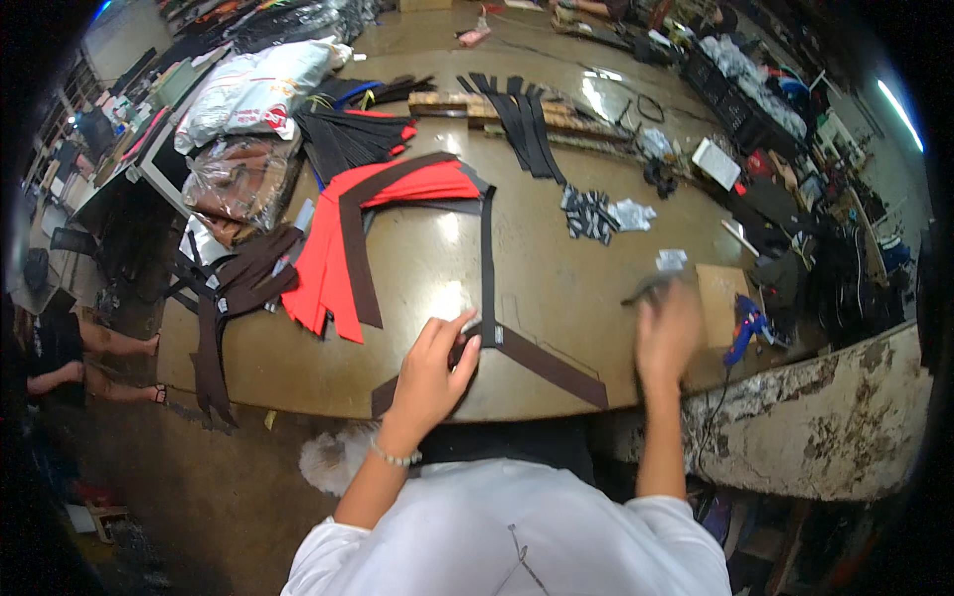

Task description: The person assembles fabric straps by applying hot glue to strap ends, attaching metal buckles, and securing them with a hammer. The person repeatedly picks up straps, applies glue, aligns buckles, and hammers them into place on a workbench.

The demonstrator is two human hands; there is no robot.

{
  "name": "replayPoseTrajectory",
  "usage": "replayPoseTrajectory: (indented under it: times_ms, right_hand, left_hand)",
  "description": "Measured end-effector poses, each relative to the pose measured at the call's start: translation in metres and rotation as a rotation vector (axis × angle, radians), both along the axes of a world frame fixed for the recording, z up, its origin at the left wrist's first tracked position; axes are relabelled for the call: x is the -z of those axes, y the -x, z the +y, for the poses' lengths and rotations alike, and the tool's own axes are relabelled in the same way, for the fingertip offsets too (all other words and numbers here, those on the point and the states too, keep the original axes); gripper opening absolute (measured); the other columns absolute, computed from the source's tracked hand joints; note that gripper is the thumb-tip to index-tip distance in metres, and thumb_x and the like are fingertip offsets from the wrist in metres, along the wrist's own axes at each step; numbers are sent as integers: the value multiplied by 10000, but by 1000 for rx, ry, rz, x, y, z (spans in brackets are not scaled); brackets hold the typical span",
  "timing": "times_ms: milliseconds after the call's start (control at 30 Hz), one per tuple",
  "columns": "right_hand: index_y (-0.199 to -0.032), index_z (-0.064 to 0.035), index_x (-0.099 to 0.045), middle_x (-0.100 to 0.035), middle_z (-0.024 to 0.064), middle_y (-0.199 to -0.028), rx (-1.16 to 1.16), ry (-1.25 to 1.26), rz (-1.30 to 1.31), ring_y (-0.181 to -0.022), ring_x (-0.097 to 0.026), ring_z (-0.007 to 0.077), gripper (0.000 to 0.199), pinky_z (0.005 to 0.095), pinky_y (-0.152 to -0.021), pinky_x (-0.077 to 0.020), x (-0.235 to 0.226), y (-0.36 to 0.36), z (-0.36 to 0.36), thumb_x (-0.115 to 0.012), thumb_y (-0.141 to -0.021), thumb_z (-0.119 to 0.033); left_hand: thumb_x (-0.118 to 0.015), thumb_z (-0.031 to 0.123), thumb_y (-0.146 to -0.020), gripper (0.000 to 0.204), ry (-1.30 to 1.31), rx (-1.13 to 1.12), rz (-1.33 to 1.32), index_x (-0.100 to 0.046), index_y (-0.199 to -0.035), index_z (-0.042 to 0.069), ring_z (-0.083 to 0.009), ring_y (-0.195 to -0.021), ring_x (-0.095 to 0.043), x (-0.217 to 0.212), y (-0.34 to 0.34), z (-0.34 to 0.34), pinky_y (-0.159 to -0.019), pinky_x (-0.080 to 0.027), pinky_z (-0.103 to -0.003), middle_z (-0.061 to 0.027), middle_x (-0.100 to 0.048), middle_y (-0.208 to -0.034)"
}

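My left hand [429,372], fingers curled with the thumb apart from the index, is closed over the middle of a dark brown fabric strip [552,370] near the table's front edge. A narrow black strap [488,268] runs from that strip's middle up to the far stack. My right hand [669,333] is smeared by motion over the right part of the table. A small dark thing [644,290] shows at its fingertips; I cannot make out whether the hand grips it. Red-orange pieces [323,253] lie stacked left of centre, with a bent dark brown strip [355,248] on top.
A blue glue gun [740,333] lies at the right beside a tan board [717,298]. Small black-and-grey pieces [589,215] and black strips [517,124] lie farther back. Plastic bags [253,94] are piled at the far left. Someone's legs [119,343] show at the left.
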State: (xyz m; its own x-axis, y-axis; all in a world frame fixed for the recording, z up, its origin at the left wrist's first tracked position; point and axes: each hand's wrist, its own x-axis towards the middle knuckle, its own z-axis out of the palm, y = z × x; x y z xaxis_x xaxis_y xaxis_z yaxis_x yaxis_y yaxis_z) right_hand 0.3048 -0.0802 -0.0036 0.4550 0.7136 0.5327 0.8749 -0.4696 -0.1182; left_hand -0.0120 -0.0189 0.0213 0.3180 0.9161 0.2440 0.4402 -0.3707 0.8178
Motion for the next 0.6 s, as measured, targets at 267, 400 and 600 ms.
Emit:
replayPoseTrajectory:
  times_ms: [267,400,600]
  right_hand:
    - [-926,47,-537,-607,314,-787,-285,68,672,-740,-595,514,419,562,-635,-473,-62,50,0,-471,-1016,-356]
    - [-949,29,-523,-633,291,-783,-565,258,666,-757,-617,513,364,552,-607,-483,-58,131,8,-505,-1004,-330]
    - [-931,7,-482,-637,295,-739,-639,10,733,-682,-625,502,333,563,-583,-502,-52,145,2,-557,-978,-315]
  left_hand:
    - [-650,75,-858,212,-163,-52,88,-677,-1064,34,-304,-902,-588,23,17,-8,-812,-475,-385,-142,-604,-949]
    - [-624,53,-870,240,-83,-80,42,-658,-1106,29,-310,-895,-589,26,17,-10,-821,-472,-386,-145,-609,-946]
    - [-594,45,-891,244,-154,-85,57,-647,-1128,24,-323,-919,-595,25,18,-8,-834,-473,-397,-156,-611,-979]
